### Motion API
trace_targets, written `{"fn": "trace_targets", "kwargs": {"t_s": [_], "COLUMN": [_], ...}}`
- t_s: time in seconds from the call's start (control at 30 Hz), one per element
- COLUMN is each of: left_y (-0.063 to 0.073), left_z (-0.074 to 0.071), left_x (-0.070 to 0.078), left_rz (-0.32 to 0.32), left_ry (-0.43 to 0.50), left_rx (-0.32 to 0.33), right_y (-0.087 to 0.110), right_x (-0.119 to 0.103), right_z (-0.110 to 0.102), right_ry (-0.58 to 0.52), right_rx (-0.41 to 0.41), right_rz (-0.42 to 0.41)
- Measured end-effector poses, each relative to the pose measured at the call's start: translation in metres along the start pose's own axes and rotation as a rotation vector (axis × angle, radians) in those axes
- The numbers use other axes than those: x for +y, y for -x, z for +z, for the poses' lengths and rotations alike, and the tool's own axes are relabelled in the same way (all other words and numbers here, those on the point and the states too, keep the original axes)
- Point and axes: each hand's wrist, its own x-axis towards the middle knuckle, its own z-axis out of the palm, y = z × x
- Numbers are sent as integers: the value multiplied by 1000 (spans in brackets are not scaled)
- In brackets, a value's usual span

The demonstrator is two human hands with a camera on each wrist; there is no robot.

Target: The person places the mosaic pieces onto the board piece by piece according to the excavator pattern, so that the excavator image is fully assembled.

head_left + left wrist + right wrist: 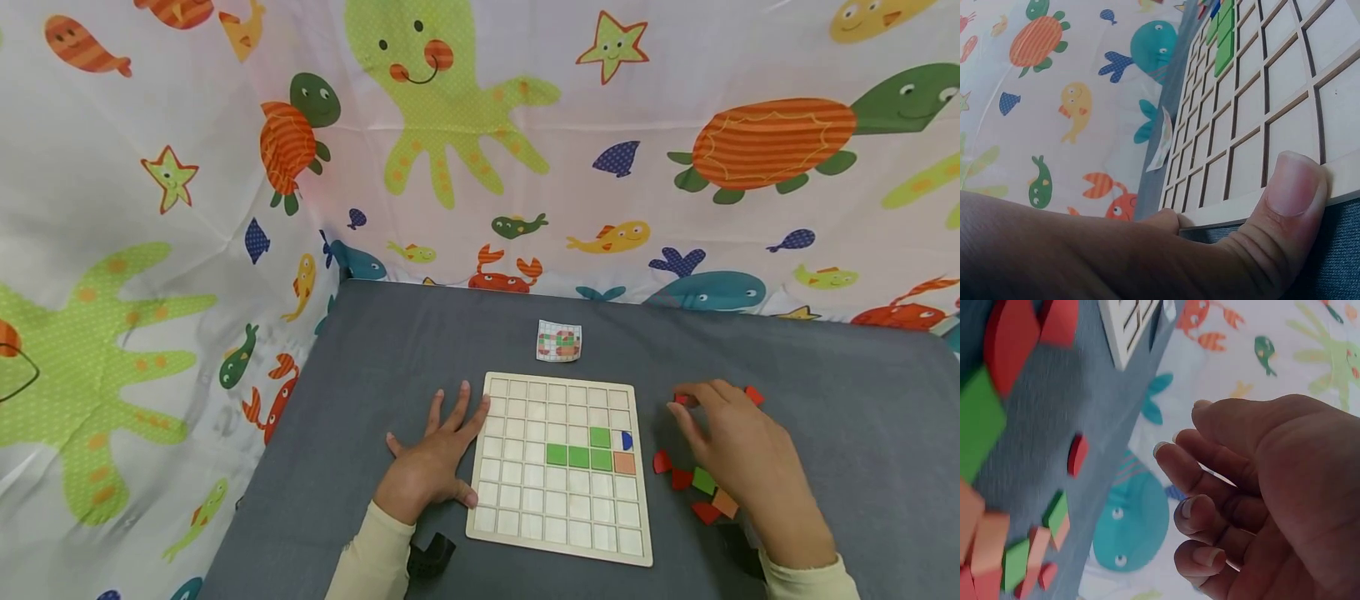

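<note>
A wooden grid board [558,546] lies on the grey cloth with several green squares [578,457], an orange square [624,463] and a blue half-round piece [627,440] in its cells. My left hand [431,467] rests spread at the board's left side. Its thumb [1294,187] touches the rim in the left wrist view. To the right of the board hovers my right hand [750,458], fingers loosely curled with nothing between them. In the head view its fingertips overlap a red piece [681,399]. That red piece [1077,454] lies on the cloth in the right wrist view.
Loose red, green [703,481] and orange pieces [724,502] lie under and beside the right hand. Behind the board is a small printed card [558,342] with a coloured grid pattern. A sea-animal curtain [480,167] hangs along the table's back and left edges.
</note>
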Motion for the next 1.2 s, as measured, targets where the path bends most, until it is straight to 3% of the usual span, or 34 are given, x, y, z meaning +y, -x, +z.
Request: {"fn": "trace_targets", "kwargs": {"t_s": [0.07, 0.3, 0.53, 0.7, 0.83, 1.07, 1.2], "left_y": [0, -25, -3, 1, -1, -20, -28], "left_z": [0, 31, 5, -1, 3, 27, 34], "left_x": [1, -31, -4, 1, -4, -28, -35], "left_rz": [-1, 29, 15, 14, 14, 51, 41], "left_ry": [-3, -12, -5, -5, 8, 9, -2], "left_rx": [0, 18, 2, 1, -2, 29, 30], "right_y": [1, 7, 19, 27, 32, 35, 34], "right_x": [5, 15, 31, 41, 48, 58, 62], "right_z": [-4, -10, -9, -7, -8, -8, -7], "right_ry": [8, 6, 11, 32, 43, 68, 77], "right_rx": [2, -73, -101, -114, -134, -192, -218], "right_rz": [28, 151, 202, 243, 270, 319, 336]}}
